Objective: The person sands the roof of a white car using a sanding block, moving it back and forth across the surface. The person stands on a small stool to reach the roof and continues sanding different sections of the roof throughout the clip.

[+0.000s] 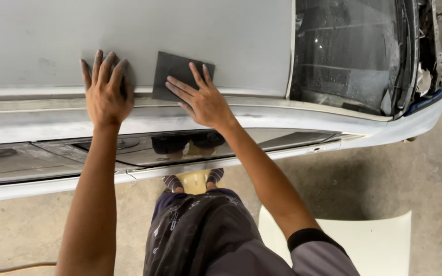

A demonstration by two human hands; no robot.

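The right hand [200, 99] presses its spread fingers flat on a dark sanding sheet [172, 71] lying on the grey car roof [205, 36]. The left hand [106, 92] rests spread beside it, seemingly covering another sheet. Uneven finger pressure could gouge the primer, or the sheet might slip off the roof edge.

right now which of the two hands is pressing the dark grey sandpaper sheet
The right hand, fingers spread on the dark grey sandpaper sheet; the left hand lies flat on the grey car roof.

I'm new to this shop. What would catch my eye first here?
Two bare hands pressed flat on a grey, primed car roof: the right hand on a dark sanding sheet, the left hand beside it. At the right is the dark windscreen.
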